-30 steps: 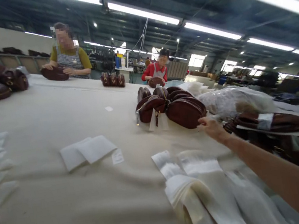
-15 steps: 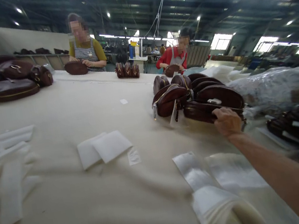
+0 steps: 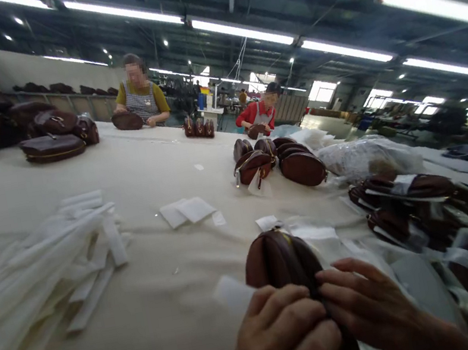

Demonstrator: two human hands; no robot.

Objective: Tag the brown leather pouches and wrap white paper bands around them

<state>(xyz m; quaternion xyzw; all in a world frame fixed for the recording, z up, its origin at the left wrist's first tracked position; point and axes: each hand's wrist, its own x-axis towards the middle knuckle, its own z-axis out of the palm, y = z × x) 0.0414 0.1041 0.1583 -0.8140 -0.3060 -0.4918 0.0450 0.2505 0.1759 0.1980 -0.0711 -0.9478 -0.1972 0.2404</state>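
Observation:
A dark brown leather bag [image 3: 271,259] stands close in front of me at the table's near edge, with a yellowish zipper line along its top. My left hand [image 3: 284,332] lies over its near left part, fingers curled around the leather. From the right, my right hand [image 3: 369,299] presses its fingers against the bag's other side. The two sets of fingertips almost meet along the top seam. My hands hide the lower part of the bag, and the thumbs are out of sight.
Strips of white padding [image 3: 88,249] lie at left, and white sheets [image 3: 195,209] in the middle. Finished-looking brown bags [image 3: 302,166] stand beyond, beside clear plastic wrapping [image 3: 361,155]. More wrapped bags [image 3: 418,191] are heaped at right. Co-workers [image 3: 141,95] handle bags across the table.
My right hand has come back from the row of bags with one bag, which is now close to me. My left hand has come into view on it.

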